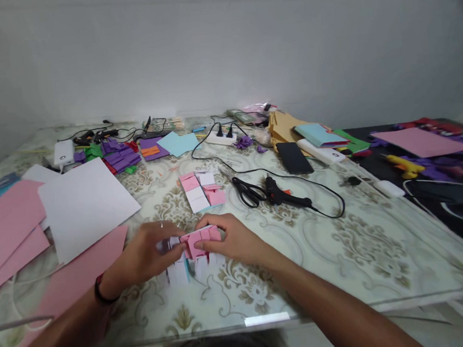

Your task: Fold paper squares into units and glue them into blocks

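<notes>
A folded-paper piece (199,243), pink on top with white and a little blue below, is held just above the table near its front edge. My left hand (147,255) pinches its left end, with a ring and a dark wristband showing. On the right, my right hand (232,240) has thumb and fingers closed on the pink part. Beyond the hands lies a second pink-and-white folded piece (196,193). Black scissors (249,191) and a black glue gun (285,194) rest to the right of that piece.
White (87,204) and pink (9,222) sheets cover the left side. Purple folded strips (117,156) lie at the back left. A power strip (220,137), a black phone (294,157) and a cable stand farther back. On the right are a yellow glue gun (406,166) and paper.
</notes>
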`<state>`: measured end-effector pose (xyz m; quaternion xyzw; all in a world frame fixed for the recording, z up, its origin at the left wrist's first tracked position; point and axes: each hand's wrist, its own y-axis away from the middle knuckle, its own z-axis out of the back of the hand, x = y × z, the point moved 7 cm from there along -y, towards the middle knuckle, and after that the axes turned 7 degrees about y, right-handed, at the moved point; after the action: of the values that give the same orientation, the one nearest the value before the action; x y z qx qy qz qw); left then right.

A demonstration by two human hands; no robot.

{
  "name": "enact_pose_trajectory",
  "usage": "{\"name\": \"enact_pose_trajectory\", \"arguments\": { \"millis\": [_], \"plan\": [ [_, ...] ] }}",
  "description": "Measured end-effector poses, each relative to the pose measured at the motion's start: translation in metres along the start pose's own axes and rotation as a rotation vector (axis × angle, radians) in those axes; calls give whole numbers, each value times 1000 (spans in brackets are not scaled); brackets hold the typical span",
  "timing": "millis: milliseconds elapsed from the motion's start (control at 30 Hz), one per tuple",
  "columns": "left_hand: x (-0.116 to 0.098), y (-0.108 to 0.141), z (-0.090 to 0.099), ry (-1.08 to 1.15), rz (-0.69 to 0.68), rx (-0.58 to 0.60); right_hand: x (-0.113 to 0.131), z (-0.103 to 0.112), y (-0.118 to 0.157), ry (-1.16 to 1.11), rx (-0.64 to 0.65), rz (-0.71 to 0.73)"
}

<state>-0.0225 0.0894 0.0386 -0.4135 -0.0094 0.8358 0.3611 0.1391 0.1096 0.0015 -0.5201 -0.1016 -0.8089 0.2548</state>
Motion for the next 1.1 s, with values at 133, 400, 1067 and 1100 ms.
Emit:
{"name": "enact_pose_trajectory", "arguments": {
  "millis": [133,400,1067,1100],
  "plan": [
    [-29,4,15,-219,-280,-213,20,13,6,21,-205,265],
    [-28,3,13,-307,-298,-256,20,12,4,58,-212,326],
    [-30,6,9,-210,-301,-214,16,3,4,95,-133,253],
    [-30,6,8,-211,-295,-222,14,2,4,94,-132,238]
  ]
}}
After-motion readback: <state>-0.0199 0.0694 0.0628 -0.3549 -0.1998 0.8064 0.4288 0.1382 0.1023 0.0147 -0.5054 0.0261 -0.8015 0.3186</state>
